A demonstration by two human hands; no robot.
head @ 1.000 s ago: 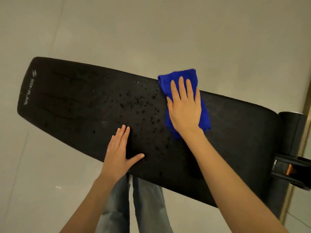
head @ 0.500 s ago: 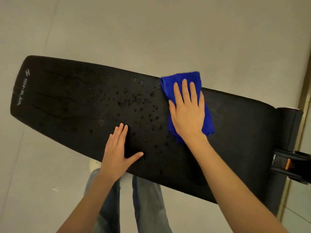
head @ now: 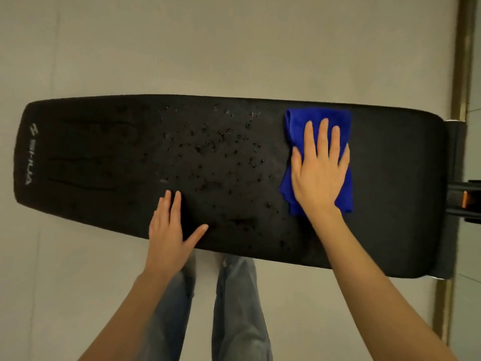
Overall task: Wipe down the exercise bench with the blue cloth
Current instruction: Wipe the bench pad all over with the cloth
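The black exercise bench (head: 104, 152) was seen lying across the view. The folded blue cloth (head: 299, 121) was pressed onto the pad near its right end by the right hand (head: 318, 173), fingers straight and slightly spread, nothing clamped. The left hand (head: 169, 230) was laid flat at the near edge, fingers straight. Droplets (head: 221, 147) were scattered mid-pad. Wiping was judged in hand; a leftward sweep through them was called for next.

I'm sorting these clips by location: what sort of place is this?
Probably a home workout corner or a small gym, though little shows. A padded black exercise bench with a printed logo stands on a plain pale tiled floor, beside a brass-coloured strip.
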